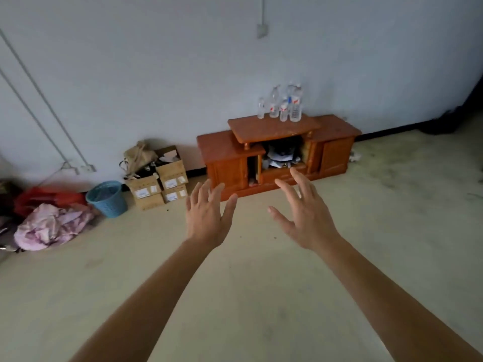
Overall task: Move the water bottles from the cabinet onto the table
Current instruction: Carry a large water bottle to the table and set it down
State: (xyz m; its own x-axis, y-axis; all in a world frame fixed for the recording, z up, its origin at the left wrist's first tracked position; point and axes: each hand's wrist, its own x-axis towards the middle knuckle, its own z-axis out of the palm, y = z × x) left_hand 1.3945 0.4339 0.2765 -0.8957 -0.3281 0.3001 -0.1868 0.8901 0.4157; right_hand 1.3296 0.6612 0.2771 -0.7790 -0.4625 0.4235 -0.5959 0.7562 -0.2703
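Several clear plastic water bottles (283,105) with red-and-white labels stand upright in a cluster on the raised top of a low reddish-brown wooden cabinet (274,128) against the far wall. My left hand (207,218) and my right hand (304,215) are stretched out in front of me over the floor, fingers spread and holding nothing. Both hands are well short of the cabinet and far from the bottles. No table is in view.
Stacked cardboard boxes (159,185) and a tan bag sit left of the cabinet. A blue plastic basket (107,198), a red bag and a heap of pink cloth (52,227) lie at the left wall. Papers fill the cabinet's open middle shelf (282,156). Bare pale floor lies between me and the cabinet.
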